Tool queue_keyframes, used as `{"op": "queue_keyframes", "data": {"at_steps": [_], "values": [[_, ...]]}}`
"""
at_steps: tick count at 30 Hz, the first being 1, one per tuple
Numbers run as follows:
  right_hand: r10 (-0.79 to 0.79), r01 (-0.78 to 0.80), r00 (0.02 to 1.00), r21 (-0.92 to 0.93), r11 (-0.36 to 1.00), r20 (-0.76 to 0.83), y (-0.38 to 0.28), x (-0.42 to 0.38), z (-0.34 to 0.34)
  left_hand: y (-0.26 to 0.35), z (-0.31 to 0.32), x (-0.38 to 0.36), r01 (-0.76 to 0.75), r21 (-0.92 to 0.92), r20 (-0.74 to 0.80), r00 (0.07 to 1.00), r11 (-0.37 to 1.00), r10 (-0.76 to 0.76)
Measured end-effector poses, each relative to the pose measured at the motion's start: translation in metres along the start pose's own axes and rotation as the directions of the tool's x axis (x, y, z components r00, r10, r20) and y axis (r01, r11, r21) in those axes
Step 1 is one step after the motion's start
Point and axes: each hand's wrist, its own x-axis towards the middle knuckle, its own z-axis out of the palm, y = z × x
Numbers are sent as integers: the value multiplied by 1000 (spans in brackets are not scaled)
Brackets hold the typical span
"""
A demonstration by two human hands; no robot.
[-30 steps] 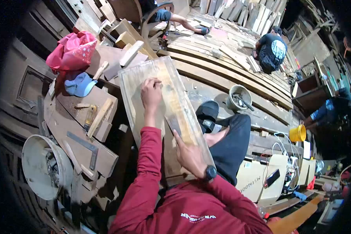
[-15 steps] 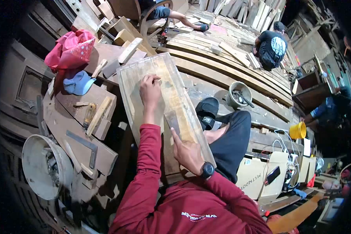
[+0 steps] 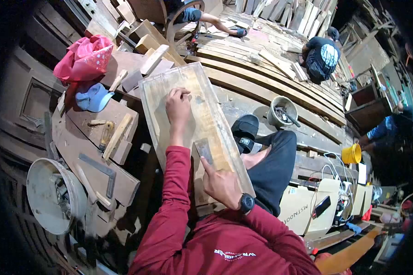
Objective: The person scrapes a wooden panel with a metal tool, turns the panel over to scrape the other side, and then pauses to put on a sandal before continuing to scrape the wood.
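A long pale wooden board (image 3: 195, 123) with a raised rim lies lengthwise in front of the person, running from their lap out toward the stacked planks (image 3: 261, 82). On its near half lies a small grey rectangular sheet of sandpaper (image 3: 203, 150), and the right hand (image 3: 221, 183) presses it flat onto the board with the index finger stretched out and the other fingers curled loosely. The left hand (image 3: 178, 106) rests farther up the board, fingers bent and fingertips touching the wood, holding nothing. Left of the board, a cluttered dark wooden table (image 3: 73, 151) carries a metal try square (image 3: 103, 172), wood offcuts, a blue cap (image 3: 94, 98) and a pink cloth bag (image 3: 85, 57). To the right stands a grey bucket (image 3: 280, 112), with a yellow bucket (image 3: 352, 154) well beyond it.
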Motion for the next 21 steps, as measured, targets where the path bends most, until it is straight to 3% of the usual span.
{"op": "queue_keyframes", "data": {"at_steps": [6,10,14,17,18,21], "values": [[-5,8,998,-43,999,69,-5,-4,-3,-3,-2,2,-49,-17,-14,999,999,49],[-18,19,999,21,1000,-45,9,18,20,3,-2,-2,-19,-25,1,1000,1000,19],[-22,22,999,-1,1000,31,-2,7,-3,-5,0,2,-70,15,-13,997,997,70],[-46,54,996,100,994,-79,7,12,17,0,0,2,0,-32,4,1000,999,0],[-50,54,992,36,998,-116,7,20,21,-3,2,1,-33,-30,-16,999,999,32],[4,-5,998,12,1000,66,5,20,15,-7,2,3,-60,-17,-10,998,998,60]]}}
